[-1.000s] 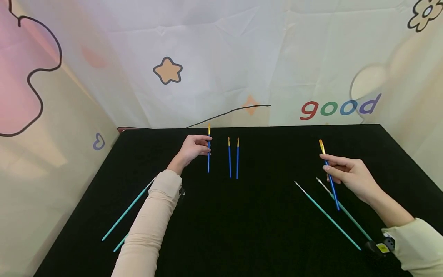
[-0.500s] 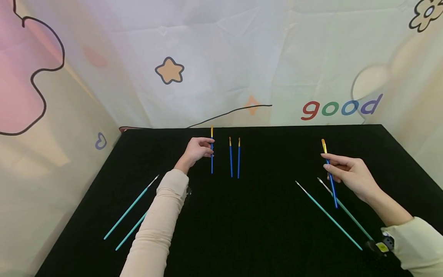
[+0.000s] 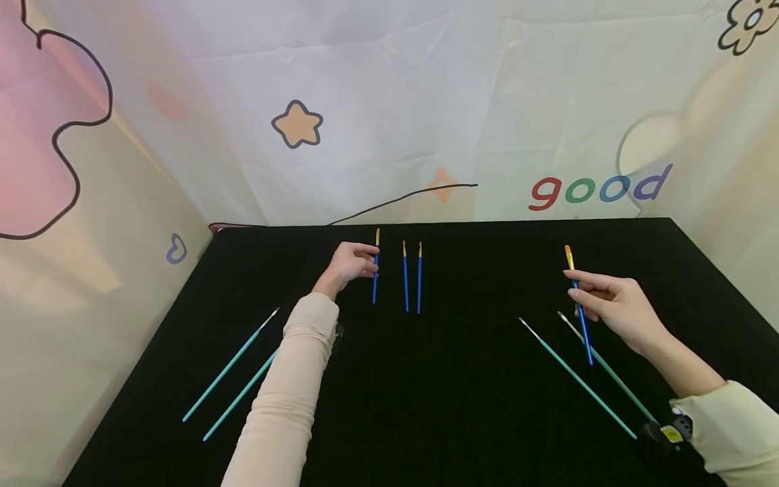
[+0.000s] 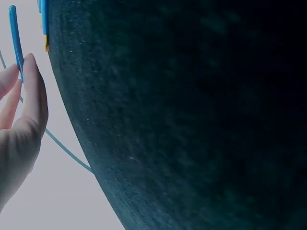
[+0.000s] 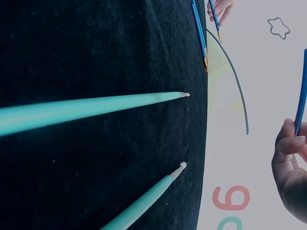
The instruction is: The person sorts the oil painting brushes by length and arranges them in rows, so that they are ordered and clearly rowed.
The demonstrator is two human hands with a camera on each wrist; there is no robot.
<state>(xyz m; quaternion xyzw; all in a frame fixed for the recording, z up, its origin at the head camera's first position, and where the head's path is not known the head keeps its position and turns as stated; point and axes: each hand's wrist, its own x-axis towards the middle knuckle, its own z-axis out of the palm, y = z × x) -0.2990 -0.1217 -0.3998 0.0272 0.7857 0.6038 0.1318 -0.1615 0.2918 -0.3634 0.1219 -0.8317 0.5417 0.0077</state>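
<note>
In the head view my left hand (image 3: 351, 264) pinches a blue-handled paintbrush (image 3: 374, 287), bristles pointing to the back. Just right of it, two more blue paintbrushes (image 3: 406, 284) lie side by side on the black cloth. On the right, my right hand (image 3: 621, 308) pinches another blue paintbrush (image 3: 584, 331) between thumb and fingers, its tip up and its handle end over a teal paintbrush (image 3: 623, 389). The left wrist view shows the left hand (image 4: 24, 110) with its brush handle (image 4: 15, 40); the right wrist view shows the right hand (image 5: 290, 163) gripping its brush (image 5: 302, 91).
A second teal paintbrush (image 3: 575, 375) lies slanted beside the first on the right. Two teal paintbrushes (image 3: 228, 368) lie slanted on the left, one partly hidden by my left sleeve (image 3: 286, 399). Behind the black-covered table (image 3: 450, 406) hangs a printed cloth backdrop (image 3: 389, 122).
My left hand, holding its paintbrush, has shifted slightly right toward the two lying blue brushes, and the brush tip has lowered. The right hand has stayed nearly still with its brush.
</note>
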